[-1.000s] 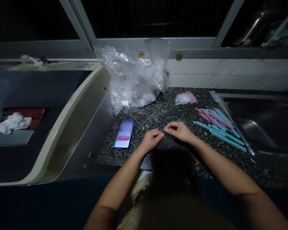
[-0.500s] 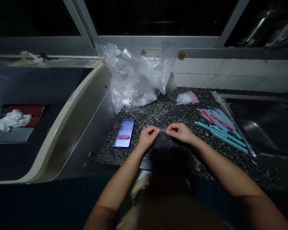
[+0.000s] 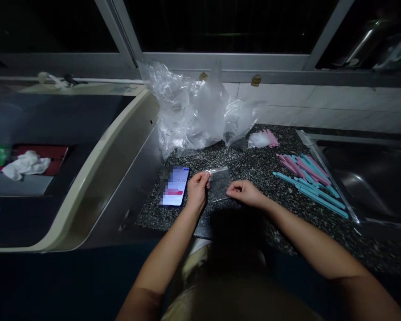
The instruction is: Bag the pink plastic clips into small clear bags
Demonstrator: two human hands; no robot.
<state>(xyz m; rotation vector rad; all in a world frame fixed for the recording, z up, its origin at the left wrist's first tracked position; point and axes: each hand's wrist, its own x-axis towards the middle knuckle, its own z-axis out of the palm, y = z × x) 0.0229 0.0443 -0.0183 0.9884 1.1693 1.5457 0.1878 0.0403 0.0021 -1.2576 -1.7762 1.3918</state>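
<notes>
Between my hands is a small clear plastic zip bag (image 3: 219, 185), its zip strip along the top edge and nothing visible inside. My left hand (image 3: 198, 189) is closed on the bag's upper left side. At the lower right edge, the thumb and fingertips of my right hand (image 3: 243, 193) are pinched together on the plastic. A phone (image 3: 175, 187) with a lit screen lies just left of my left hand. Off to the right is a loose pile of pink and blue plastic strips (image 3: 309, 171), with several longer blue strips (image 3: 321, 198) in front.
Crumpled clear plastic bags (image 3: 200, 111) are heaped against the wall. Near them lies a small bag with pink strips (image 3: 263, 138). A metal sink (image 3: 370, 178) borders the speckled counter (image 3: 254, 165) on the right; a top-loading machine (image 3: 120, 160) stands on the left.
The bag has swung from edge-on to facing me. My left hand has shifted slightly left, and my right hand has moved down from the top edge to the bag's lower right side.
</notes>
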